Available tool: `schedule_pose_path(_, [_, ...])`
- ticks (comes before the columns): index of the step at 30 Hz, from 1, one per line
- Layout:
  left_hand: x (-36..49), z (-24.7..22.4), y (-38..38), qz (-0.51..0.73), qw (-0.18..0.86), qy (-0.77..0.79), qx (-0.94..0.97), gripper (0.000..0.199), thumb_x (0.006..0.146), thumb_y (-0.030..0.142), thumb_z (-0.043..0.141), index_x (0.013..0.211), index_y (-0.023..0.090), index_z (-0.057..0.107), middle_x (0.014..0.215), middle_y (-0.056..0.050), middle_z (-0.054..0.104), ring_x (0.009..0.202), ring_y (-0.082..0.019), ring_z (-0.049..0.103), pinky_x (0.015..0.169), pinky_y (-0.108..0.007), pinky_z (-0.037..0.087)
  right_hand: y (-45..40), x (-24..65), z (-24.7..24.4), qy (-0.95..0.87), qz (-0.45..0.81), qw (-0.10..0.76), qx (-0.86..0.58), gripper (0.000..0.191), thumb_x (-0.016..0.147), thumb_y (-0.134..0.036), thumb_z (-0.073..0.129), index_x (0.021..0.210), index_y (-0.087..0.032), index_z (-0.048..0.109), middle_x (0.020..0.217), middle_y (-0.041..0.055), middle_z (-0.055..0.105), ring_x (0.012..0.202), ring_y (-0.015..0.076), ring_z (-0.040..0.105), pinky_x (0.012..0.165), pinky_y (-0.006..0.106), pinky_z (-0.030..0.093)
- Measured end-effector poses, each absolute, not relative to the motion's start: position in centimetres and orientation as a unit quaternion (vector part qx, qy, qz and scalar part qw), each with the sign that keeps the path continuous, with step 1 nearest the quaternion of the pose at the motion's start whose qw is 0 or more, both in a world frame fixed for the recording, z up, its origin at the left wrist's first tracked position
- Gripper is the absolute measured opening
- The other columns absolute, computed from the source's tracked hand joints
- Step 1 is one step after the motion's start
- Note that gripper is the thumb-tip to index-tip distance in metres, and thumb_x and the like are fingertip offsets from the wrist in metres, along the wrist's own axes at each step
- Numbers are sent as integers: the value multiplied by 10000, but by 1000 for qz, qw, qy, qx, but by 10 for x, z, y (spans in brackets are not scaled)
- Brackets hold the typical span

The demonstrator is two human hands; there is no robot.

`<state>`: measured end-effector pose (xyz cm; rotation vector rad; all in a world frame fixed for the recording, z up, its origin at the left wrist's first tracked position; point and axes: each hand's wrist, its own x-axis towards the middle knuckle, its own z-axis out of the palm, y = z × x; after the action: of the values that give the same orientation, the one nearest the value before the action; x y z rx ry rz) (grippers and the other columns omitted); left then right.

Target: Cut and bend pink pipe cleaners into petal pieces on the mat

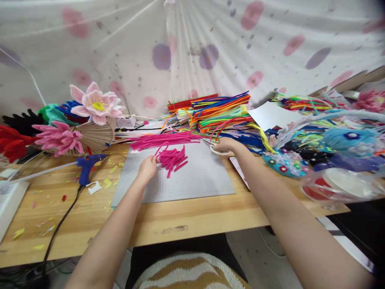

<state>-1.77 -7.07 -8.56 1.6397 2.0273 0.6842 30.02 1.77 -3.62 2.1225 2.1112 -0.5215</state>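
My left hand [147, 166] is closed at the left side of a pile of short magenta pipe cleaner pieces [173, 158]. A bent magenta pipe cleaner [161, 147] rises from its fingertips. My right hand [226, 144] grips a pair of scissors with white handles [219, 152], held over the right part of the grey cutting mat [192, 188]. The blades point left, apart from the pile, and their tips are hard to make out. Behind the pile, long magenta pipe cleaners [165, 140] lie in a bundle across the mat's back edge.
Stacks of coloured pipe cleaners [222, 110] stand at the back. A blue glue gun [87, 166] with its cord lies left, near fuzzy flowers [98, 102]. Right are a phone [239, 170], a blue flower-covered piece [285, 162] and a plastic-wrapped red and white container [337, 184].
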Motion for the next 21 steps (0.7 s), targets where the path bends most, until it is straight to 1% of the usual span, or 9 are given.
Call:
schedule_pose_path(3, [-18,-84,-69,252,218,734,592,316,838,249,285,729,173,572,897,-103,665,871,-216,590,780,-316,400,15,321,-22,696,-301,63,649,224,665,-344,600,639,-122,618,589,70,589,556,156,553,517,252,398])
schedule_pose_path(5, [-17,-83,-68,251,216,734,592,317,839,251,286,727,173,572,887,-102,666,861,-215,592,771,-314,402,12,327,-21,686,-387,14,616,243,649,-362,633,682,-121,618,595,45,579,517,111,512,489,221,376])
schedule_pose_path(7, [-14,-83,-67,248,215,737,592,316,839,247,289,728,173,575,885,-102,665,862,-213,592,765,-309,402,7,323,-27,665,-456,-99,584,329,655,-429,640,768,-122,608,643,35,579,526,89,498,496,203,378])
schedule_pose_path(8, [-12,-83,-67,246,213,738,591,317,839,243,289,730,172,577,886,-102,665,865,-212,591,764,-306,401,3,315,-31,647,-481,-183,562,378,673,-476,619,813,-126,591,666,31,576,539,84,498,511,199,387])
schedule_pose_path(10, [-8,-83,-66,244,209,739,592,320,839,237,289,729,173,582,875,-102,665,865,-211,591,761,-303,397,-4,294,-41,583,-570,-313,486,449,756,-570,479,878,-145,553,725,41,580,610,97,533,579,215,427])
schedule_pose_path(11, [-6,-82,-66,242,207,740,593,323,840,240,289,727,174,584,864,-101,666,857,-213,592,757,-304,396,-8,282,-45,548,-621,-334,449,491,775,-608,411,877,-146,545,751,55,585,658,113,555,617,232,443])
schedule_pose_path(13, [-4,-81,-65,238,202,743,592,326,843,256,296,728,177,591,842,-99,666,834,-218,593,741,-308,394,-15,256,-50,493,-718,-305,386,608,771,-680,295,849,-134,550,766,83,592,694,142,573,645,265,459])
schedule_pose_path(16, [-3,-78,-62,245,192,750,584,322,841,264,304,744,181,600,844,-95,666,824,-220,591,728,-305,389,-21,225,-53,436,-824,-186,312,765,725,-755,175,852,-105,557,773,121,601,696,175,584,602,286,465])
schedule_pose_path(21, [-1,-75,-56,266,167,764,564,320,840,254,304,784,184,612,870,-95,664,829,-219,589,720,-300,384,-20,194,-58,395,-886,-98,222,873,686,-789,82,916,-86,545,781,143,609,681,186,583,494,248,438])
